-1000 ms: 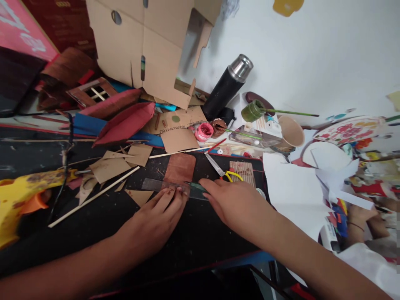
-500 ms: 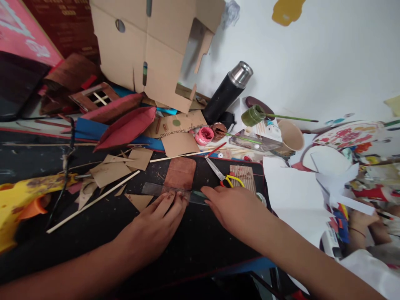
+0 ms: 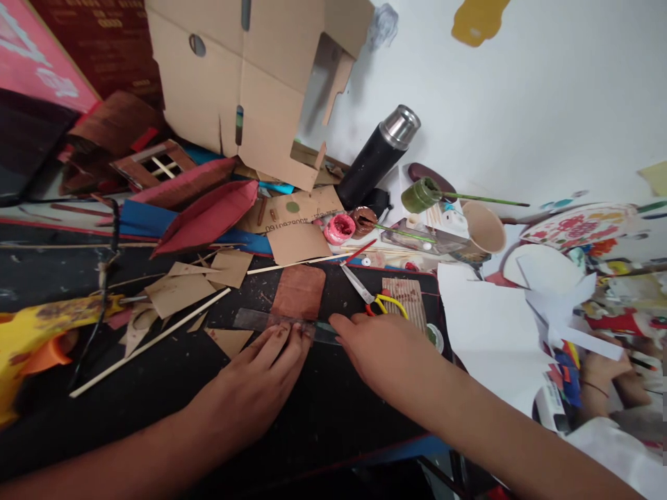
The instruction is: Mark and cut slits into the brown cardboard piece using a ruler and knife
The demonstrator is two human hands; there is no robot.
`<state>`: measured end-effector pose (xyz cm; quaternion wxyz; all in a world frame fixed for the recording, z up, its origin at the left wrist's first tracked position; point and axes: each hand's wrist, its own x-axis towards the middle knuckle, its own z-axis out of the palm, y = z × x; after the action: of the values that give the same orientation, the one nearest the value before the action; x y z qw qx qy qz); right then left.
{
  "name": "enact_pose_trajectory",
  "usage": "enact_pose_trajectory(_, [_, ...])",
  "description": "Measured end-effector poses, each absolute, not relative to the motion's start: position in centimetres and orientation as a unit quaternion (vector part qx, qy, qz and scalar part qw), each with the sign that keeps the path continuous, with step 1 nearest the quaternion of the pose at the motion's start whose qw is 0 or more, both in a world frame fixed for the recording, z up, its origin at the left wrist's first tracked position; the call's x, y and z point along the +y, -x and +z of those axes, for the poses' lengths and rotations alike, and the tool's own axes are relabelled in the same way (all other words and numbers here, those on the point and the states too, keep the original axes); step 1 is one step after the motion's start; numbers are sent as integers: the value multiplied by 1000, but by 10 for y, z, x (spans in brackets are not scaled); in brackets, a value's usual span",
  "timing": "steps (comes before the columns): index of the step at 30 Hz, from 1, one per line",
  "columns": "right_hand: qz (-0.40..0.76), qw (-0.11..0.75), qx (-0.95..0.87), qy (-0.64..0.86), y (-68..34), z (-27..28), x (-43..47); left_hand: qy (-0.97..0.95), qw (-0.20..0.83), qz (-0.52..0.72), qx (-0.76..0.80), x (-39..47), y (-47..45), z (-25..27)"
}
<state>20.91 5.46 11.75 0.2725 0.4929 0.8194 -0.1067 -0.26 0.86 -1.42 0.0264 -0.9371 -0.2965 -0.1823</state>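
Note:
A brown-painted piece of cardboard [image 3: 298, 292] lies on the black tabletop with a clear ruler [image 3: 251, 319] across its near edge. The fingertips of my left hand [image 3: 260, 378] press the ruler down onto the card. My right hand [image 3: 383, 351] is closed beside the ruler's right part, its fingers pinched around a slim thing with a greenish tip, mostly hidden. Just beyond my right hand lie scissors [image 3: 390, 303] with yellow and red handles and a strip of corrugated cardboard [image 3: 405, 300].
Cardboard scraps [image 3: 182, 295] and a wooden stick [image 3: 151, 344] lie left, near a yellow glue gun [image 3: 42, 340]. Behind are pink [image 3: 340, 228] and green [image 3: 421, 195] paint jars and a black flask [image 3: 378, 156]. White paper [image 3: 490, 326] lies right; another person's hand [image 3: 599, 371] is beyond.
My right hand has shifted slightly left along the ruler, closer to my left fingertips. The left hand keeps its place on the ruler. The view has shifted a little.

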Motion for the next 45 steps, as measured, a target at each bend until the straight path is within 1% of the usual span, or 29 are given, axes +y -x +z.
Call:
enact_pose_trajectory(7, [-137, 311, 814, -470, -196, 128, 67, 939, 22, -178, -294, 9, 3, -15])
enact_pose_trajectory(18, [-119, 282, 837, -454, -201, 123, 64, 938, 28, -186, -292, 9, 3, -15])
enact_pose_trajectory(27, [-108, 278, 828, -475, -208, 124, 58, 934, 32, -188, -301, 9, 2, -13])
enact_pose_trajectory(45, [-134, 255, 842, -456, -194, 114, 68, 934, 44, -195, -297, 10, 3, -12])
